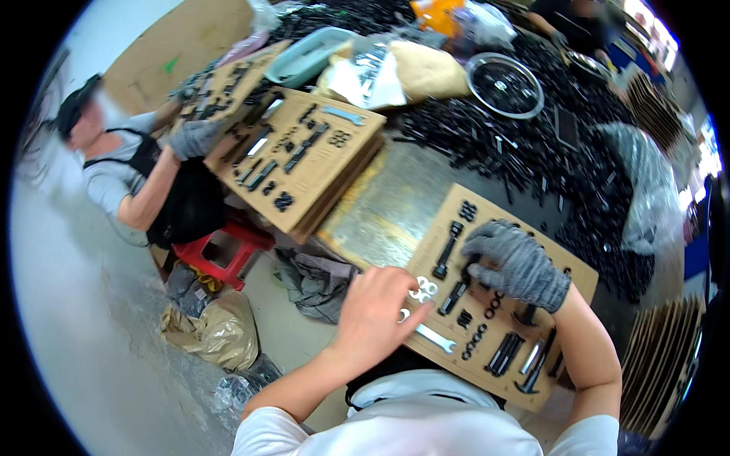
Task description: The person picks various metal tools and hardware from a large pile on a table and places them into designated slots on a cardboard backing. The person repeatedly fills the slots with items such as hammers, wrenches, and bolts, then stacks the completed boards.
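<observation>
A brown board [494,220] lies in front of me, with black and silver metal parts laid out in groups. My bare left hand [372,315] is over its left edge, thumb and forefinger apart around a cluster of small silver rings [423,289]. Just below the thumb is a silver wrench [437,340], one end partly covered by the hand. My right hand [521,266], in a grey knit glove, is curled above the board's middle; a dark piece shows at its fingertips, its kind unclear. Near it lie a black bar with thick ends [449,249], black rings [475,342] and a hammer-like tool [536,365].
To the left, a co-worker [125,167] in grey gloves handles another board beside a stack of boards [334,171]. Heaps of black parts [487,144] cover the far table, with a round metal bowl [506,85] among them. Upright boards [665,365] stand at right; a red stool [236,251] is at left.
</observation>
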### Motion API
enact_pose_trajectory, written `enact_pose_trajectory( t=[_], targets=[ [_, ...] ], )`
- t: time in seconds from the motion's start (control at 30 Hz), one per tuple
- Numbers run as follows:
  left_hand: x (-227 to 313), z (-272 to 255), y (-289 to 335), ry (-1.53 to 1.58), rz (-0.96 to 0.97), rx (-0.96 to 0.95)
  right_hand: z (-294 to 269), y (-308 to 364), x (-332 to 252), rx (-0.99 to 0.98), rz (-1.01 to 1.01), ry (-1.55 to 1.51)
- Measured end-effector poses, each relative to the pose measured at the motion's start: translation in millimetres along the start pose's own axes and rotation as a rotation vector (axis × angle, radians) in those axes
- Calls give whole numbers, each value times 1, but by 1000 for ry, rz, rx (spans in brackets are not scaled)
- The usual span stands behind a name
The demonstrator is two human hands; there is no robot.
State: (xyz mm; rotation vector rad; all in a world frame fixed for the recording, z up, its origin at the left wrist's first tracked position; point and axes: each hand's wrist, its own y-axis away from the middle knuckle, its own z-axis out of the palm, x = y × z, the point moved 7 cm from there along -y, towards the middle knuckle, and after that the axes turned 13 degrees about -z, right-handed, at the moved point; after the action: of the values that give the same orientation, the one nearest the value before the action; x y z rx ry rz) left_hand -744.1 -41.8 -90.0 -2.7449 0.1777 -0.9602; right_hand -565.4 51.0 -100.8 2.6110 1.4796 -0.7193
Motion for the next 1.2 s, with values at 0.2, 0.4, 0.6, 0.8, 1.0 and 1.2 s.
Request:
enact_pose_trajectory(
  t=[0.2, 0.4, 0.6, 0.8, 1.0, 1.2],
  targets=[
    [-128, -125, 22, 337, -427, 464, -37, -73, 0, 172, 48, -131],
    [-260, -157, 52, 978, -704, 495, -63, -198, 11, 427, 153, -96],
    [-372, -161, 20, 1403, -762, 582, -50, -329, 52, 344, 36, 234],
    [-442, -140, -7, 1355, -814, 531, 6, -409, 81, 166, 227, 156],
    [-458, -147, -51, 1604, -558, 538, 29, -438, 112, 126, 233, 143],
    [-494, -172, -93, 1237, -621, 617, 53, -463, 159, -57, 303, 118]
  ],
)
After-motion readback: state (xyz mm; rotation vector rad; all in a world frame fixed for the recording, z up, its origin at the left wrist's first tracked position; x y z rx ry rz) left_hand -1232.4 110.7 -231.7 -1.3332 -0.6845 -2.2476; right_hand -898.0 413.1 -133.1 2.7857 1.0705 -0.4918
